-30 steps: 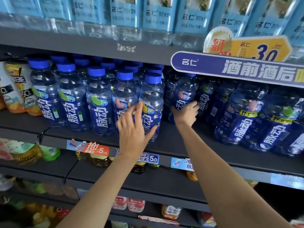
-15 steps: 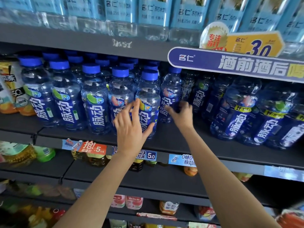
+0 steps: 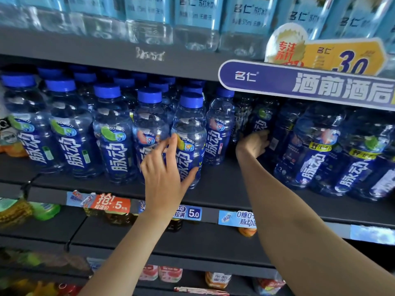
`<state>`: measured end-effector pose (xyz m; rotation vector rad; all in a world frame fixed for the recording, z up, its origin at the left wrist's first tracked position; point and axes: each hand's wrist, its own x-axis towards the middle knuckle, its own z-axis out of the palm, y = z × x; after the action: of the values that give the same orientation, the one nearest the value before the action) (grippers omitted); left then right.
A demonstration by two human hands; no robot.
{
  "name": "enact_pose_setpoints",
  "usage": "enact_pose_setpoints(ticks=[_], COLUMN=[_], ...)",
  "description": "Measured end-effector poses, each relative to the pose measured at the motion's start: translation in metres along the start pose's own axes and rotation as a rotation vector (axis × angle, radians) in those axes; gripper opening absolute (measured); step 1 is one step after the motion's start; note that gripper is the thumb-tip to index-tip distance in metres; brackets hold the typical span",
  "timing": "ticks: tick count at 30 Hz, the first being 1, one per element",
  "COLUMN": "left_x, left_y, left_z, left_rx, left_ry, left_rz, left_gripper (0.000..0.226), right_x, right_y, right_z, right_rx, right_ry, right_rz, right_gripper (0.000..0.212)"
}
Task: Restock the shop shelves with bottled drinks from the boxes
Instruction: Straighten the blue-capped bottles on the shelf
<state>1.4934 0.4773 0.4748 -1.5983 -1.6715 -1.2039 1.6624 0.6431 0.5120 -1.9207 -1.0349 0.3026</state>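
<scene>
A row of blue-capped clear bottles with dark blue labels stands on the dark middle shelf (image 3: 222, 189). My left hand (image 3: 164, 169) holds the front bottle (image 3: 190, 133) of the rightmost column, fingers on its left side and thumb low on its right. Just right of it stands another upright bottle (image 3: 220, 127). My right hand (image 3: 253, 144) reaches deep into the shadowed gap beyond that one. Its fingers curl round the lower part of a bottle (image 3: 261, 122) standing further back, and the fingertips are hidden.
Larger bottles of the same brand (image 3: 316, 150) fill the shelf's right side. A purple sign (image 3: 299, 82) hangs from the shelf above, which carries light blue water bottles (image 3: 196, 22). Price tags (image 3: 193, 213) line the shelf edge. Lower shelves hold yellow and pink drinks.
My right hand let go of the bottle it set beside the front one and moved right and deeper, onto a bottle at the back. My left hand has stayed on the front bottle.
</scene>
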Motion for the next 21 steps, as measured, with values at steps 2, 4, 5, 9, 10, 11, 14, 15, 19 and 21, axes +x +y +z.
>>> enact_pose_setpoints(ticks=[2, 4, 5, 9, 10, 11, 14, 15, 19, 21], left_x=[0.0, 0.001, 0.001, 0.001, 0.0, 0.0, -0.001, -0.001, -0.001, -0.001], left_y=[0.0, -0.001, -0.001, -0.001, 0.0, 0.0, 0.0, 0.001, 0.001, 0.0], left_z=[0.001, 0.003, 0.003, 0.002, 0.001, 0.001, 0.002, 0.002, 0.004, 0.006], left_rx=[0.0, 0.002, -0.001, -0.012, -0.013, -0.015, -0.031, -0.037, -0.056, -0.062], left_ry=[0.002, 0.011, 0.011, 0.015, 0.013, 0.012, 0.013, 0.025, 0.052, 0.063], left_rz=[0.0, 0.003, 0.007, 0.004, 0.003, 0.004, 0.005, 0.005, 0.023, 0.025], left_gripper=[0.077, 0.077, 0.077, 0.076, 0.077, 0.077, 0.076, 0.075, 0.073, 0.072], right_x=[0.003, 0.005, 0.005, 0.009, 0.011, 0.013, 0.02, 0.022, 0.025, 0.022], right_y=[-0.004, -0.004, -0.002, -0.002, -0.004, -0.006, -0.009, -0.01, -0.01, -0.011], right_z=[0.005, 0.01, 0.011, 0.016, 0.015, 0.013, -0.002, -0.004, -0.008, -0.008], right_rx=[-0.061, -0.084, -0.1, -0.118, -0.106, -0.1, -0.119, -0.139, -0.138, -0.117], right_ry=[0.058, 0.092, 0.107, 0.112, 0.107, 0.097, 0.034, 0.031, 0.046, 0.04], right_rz=[0.034, 0.041, 0.042, 0.038, 0.045, 0.057, 0.061, 0.051, 0.026, 0.019], right_gripper=[0.061, 0.054, 0.051, 0.05, 0.049, 0.047, 0.038, 0.036, 0.036, 0.039])
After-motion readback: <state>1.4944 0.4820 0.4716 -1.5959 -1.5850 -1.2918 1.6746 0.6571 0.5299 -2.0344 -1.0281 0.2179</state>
